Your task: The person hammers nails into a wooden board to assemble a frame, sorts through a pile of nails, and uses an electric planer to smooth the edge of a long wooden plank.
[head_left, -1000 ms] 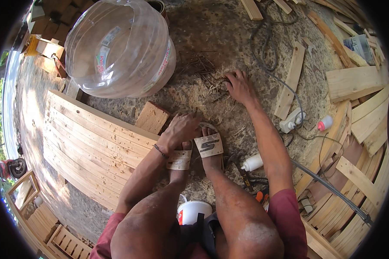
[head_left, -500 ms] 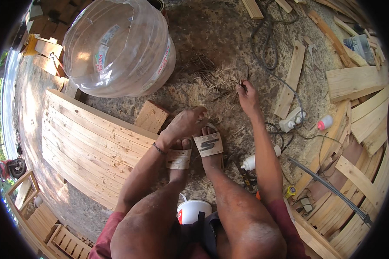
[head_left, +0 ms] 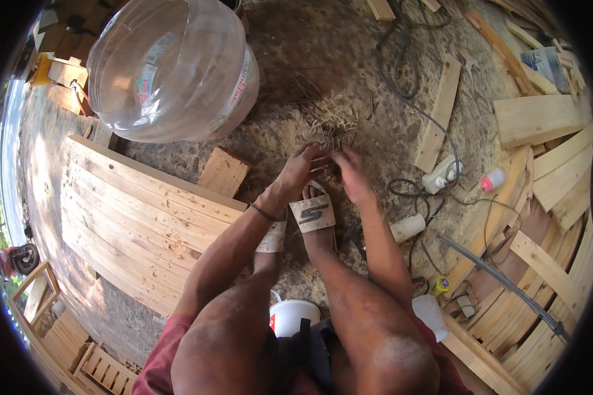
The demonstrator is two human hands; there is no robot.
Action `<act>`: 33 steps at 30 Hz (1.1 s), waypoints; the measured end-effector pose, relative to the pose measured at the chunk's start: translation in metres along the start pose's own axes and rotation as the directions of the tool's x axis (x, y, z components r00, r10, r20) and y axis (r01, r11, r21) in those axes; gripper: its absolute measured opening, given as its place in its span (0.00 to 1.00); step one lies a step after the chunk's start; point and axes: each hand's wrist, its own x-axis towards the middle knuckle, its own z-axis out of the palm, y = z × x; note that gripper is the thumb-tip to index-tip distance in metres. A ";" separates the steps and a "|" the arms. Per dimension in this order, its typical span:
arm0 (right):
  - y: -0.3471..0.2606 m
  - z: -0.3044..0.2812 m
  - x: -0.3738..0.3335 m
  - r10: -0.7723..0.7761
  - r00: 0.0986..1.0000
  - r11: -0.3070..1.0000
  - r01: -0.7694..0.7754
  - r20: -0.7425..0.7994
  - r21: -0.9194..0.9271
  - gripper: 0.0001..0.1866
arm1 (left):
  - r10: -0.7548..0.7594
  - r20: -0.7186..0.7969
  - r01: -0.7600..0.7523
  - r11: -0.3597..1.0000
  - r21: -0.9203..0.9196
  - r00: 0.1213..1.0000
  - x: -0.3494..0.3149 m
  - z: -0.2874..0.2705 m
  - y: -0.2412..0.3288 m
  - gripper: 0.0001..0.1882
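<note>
In front of my feet my two hands come together over the ground. My right hand [head_left: 354,174] is closed in a pinch on a small bunch of thin dark sticks [head_left: 338,139], which poke up past the fingertips. My left hand [head_left: 302,172] meets it from the other side, its bent fingers closed at the same bunch. Whether the sticks are twigs or nails is too fine to make out. Just beyond lie pale wood shavings [head_left: 333,115] and more thin dark sticks [head_left: 301,87] strewn on the dirt.
A large clear plastic tub [head_left: 171,72] stands at the far left. Below it lies a planked wooden panel [head_left: 132,217], beside a wood block [head_left: 223,172]. On the right are a cable [head_left: 435,122], a white power strip [head_left: 443,174], bottles and boards [head_left: 540,122]. A white bucket [head_left: 295,318] sits between my legs.
My right hand has moved nearer and to the left with the sticks. My left hand has gone forward from above my foot to meet it. The view has shifted slightly.
</note>
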 end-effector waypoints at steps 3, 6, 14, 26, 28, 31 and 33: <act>-0.004 0.008 -0.018 -0.001 0.987 0.996 0.014 0.161 -0.084 0.21 | -0.003 0.245 0.045 0.985 -0.165 0.969 0.005 -0.009 -0.008 0.18; 0.009 0.007 -0.022 -0.171 0.972 0.926 0.215 0.163 -0.309 0.25 | 0.020 0.148 0.018 0.967 -0.255 0.989 0.004 0.003 -0.014 0.17; -0.030 0.036 -0.069 -0.266 0.919 0.599 0.395 0.293 -0.697 0.28 | -0.008 0.153 0.100 0.793 -0.601 0.988 -0.002 -0.006 -0.024 0.09; 0.019 0.005 0.043 -0.646 0.763 0.162 0.103 -0.027 -0.981 0.29 | -0.111 -0.186 0.066 0.970 -0.233 0.976 -0.020 -0.021 0.020 0.05; 0.026 0.012 0.060 -0.596 0.803 0.113 0.069 -0.012 -0.991 0.30 | 0.006 -0.134 -0.021 0.994 -0.108 0.991 -0.017 -0.044 0.026 0.09; 0.036 0.030 0.062 -0.619 0.776 -0.083 0.089 0.121 -0.993 0.23 | 0.346 -0.026 -0.206 0.616 0.760 0.938 -0.031 -0.066 0.053 0.10; 0.038 0.020 0.055 -0.583 0.800 -0.106 0.093 0.138 -0.990 0.21 | 0.413 0.213 -0.245 0.024 0.969 0.885 -0.028 -0.066 0.047 0.09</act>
